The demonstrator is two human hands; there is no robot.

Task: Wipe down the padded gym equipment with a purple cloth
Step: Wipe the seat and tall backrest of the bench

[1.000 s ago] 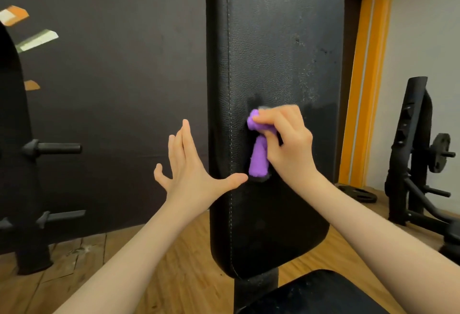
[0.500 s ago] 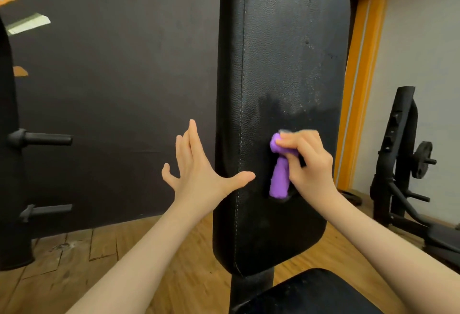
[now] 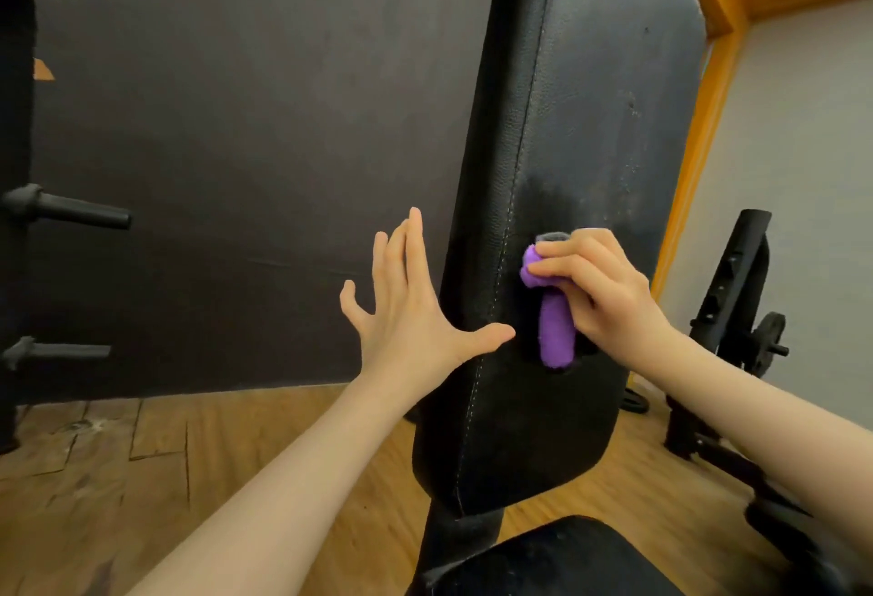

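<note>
A tall black padded backrest (image 3: 590,99) stands upright in the middle of the view, with white stitching down its left seam. My right hand (image 3: 600,293) grips a bunched purple cloth (image 3: 555,326) and presses it against the pad's front face, a little below mid-height. My left hand (image 3: 411,307) is spread with straight fingers beside the pad's left edge; its thumb touches the side of the pad. A darker wiped streak shows on the pad just above the cloth. Below, a black padded seat (image 3: 557,562) juts out at the bottom edge.
A dark wall fills the left. A black rack with horizontal pegs (image 3: 71,213) stands at far left. Another black machine with a weight plate (image 3: 765,345) is at the right by an orange door frame (image 3: 699,146). Wooden floor (image 3: 141,477) lies below.
My right hand slid the cloth downward on the pad over the first half second, then shifted slightly left toward the seam. The view tilted. My left hand kept its place at the pad's edge.
</note>
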